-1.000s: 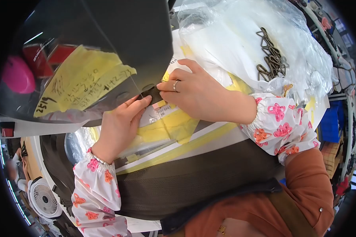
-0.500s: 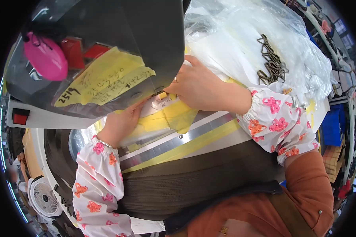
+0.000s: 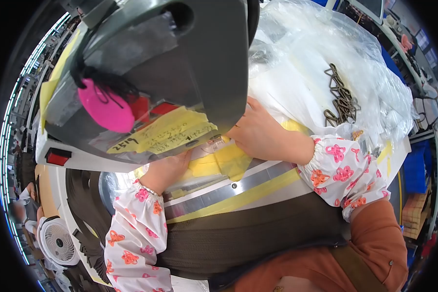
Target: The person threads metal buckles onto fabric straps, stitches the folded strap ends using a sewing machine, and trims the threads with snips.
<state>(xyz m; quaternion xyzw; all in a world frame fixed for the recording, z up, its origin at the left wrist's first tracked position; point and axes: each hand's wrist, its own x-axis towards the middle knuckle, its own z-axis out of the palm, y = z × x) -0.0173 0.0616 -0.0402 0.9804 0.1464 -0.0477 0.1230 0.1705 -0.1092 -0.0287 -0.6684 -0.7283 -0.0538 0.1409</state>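
A dark machine head (image 3: 219,63) with a yellow handwritten label (image 3: 165,132) and a pink tag (image 3: 106,106) blocks the view of the fingertips of both hands. My left hand (image 3: 168,171) reaches under its lower edge, fingers mostly hidden. My right hand (image 3: 263,130) lies at its right side, fingers bent, their tips behind the machine. What either hand holds cannot be seen. Between them is a taped yellow and white surface (image 3: 219,163). Below it run a metal strip (image 3: 234,186) and a broad bundle of dark brown bands (image 3: 258,228).
Clear plastic bags (image 3: 297,53) lie at the back right, with a heap of bronze-coloured metal rings (image 3: 341,97) on them. A white fan (image 3: 58,242) stands at the lower left, near another person's arm (image 3: 31,192). Blue bins (image 3: 416,168) are at the right.
The view has shifted, so the machine head appears further right and covers the fingers and dark strip visible earlier between the hands. Both hands remain close together at the machine.
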